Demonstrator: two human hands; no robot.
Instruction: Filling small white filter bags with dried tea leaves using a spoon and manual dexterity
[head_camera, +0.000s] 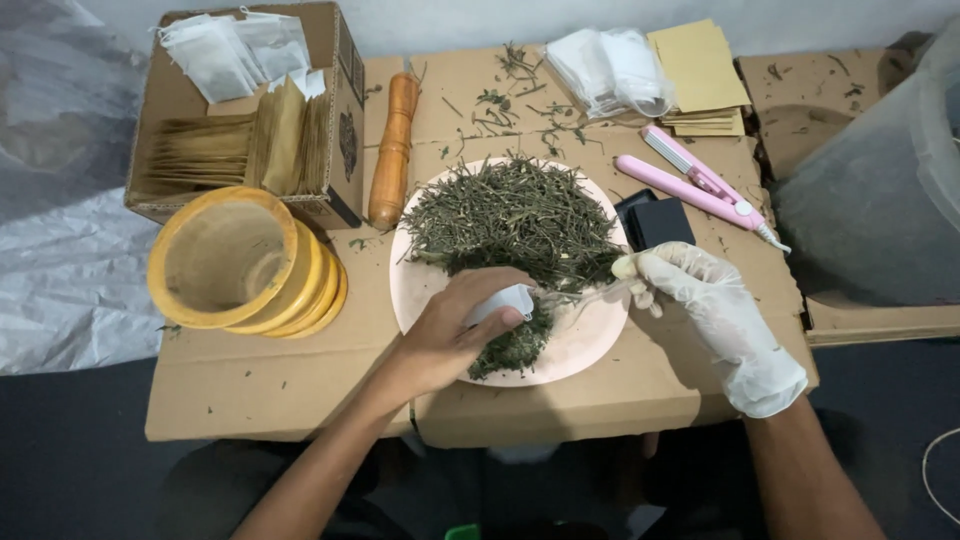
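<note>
Over the cardboard worktop (250, 390), left hand (455, 330) grips a small white bag (500, 300); gloved right hand (700, 300) pinches perhaps a clear spoon (585, 297) above the plate (590, 345) of dried leaves (515, 215).

Both forearms reach forward and angle inward, the bare left hand (455, 325) curled with fingers pinched closed, the gloved right hand (700, 290) loosely closed, fingertips pointing left

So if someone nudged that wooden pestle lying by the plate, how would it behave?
The wooden pestle is rounded and lies on its side, so it would probably roll sideways. It looks solid, likely stiff and fairly heavy. The cardboard box alongside might stop it.
</note>
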